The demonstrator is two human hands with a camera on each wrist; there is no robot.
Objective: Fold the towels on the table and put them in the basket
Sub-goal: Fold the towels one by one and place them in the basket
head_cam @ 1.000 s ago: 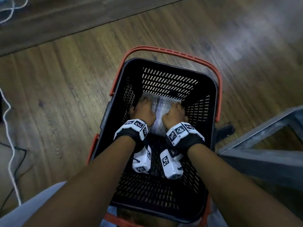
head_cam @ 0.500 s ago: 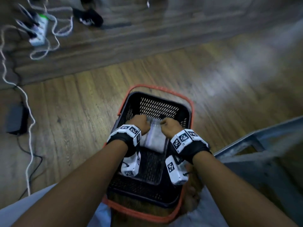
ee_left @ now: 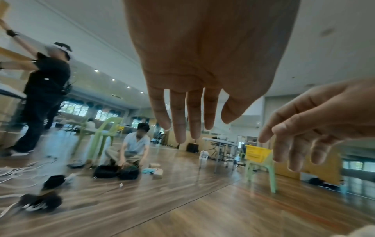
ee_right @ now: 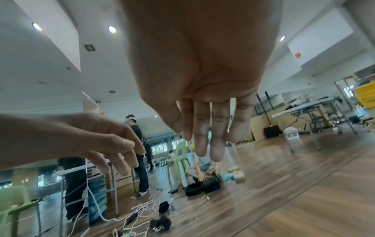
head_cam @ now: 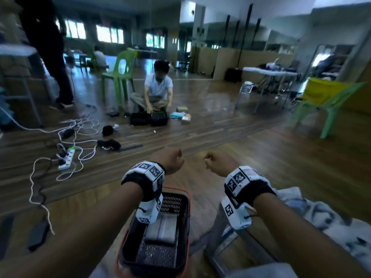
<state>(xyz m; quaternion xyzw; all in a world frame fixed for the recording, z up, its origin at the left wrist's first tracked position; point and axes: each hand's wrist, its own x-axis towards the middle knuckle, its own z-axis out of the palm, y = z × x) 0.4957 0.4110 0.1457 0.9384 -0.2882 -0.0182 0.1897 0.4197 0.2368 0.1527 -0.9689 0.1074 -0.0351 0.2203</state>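
Note:
A folded grey-white towel [head_cam: 162, 229] lies flat on the bottom of the black basket [head_cam: 186, 215] with orange handles, which stands on the wood floor below my arms. Both hands are lifted out above it, level with each other and a hand's width apart. In the wrist views my left hand [ee_left: 182, 126] and my right hand [ee_right: 207, 144] hang with relaxed, nearly straight fingers and hold nothing. From the head view the left hand [head_cam: 170, 159] and right hand [head_cam: 218, 160] show only their backs. A crumpled patterned towel [head_cam: 325, 219] lies on the table at my right.
The grey table frame [head_cam: 226, 235] stands right beside the basket. Cables and a power strip [head_cam: 66, 159] trail over the floor at left, with a black adapter [head_cam: 38, 235] nearer. A person [head_cam: 158, 89] crouches ahead by black bags; green chairs [head_cam: 331, 111] stand around.
Both hands let go of the folded towel and rose out of the basket. The head view swung up from the basket to the room.

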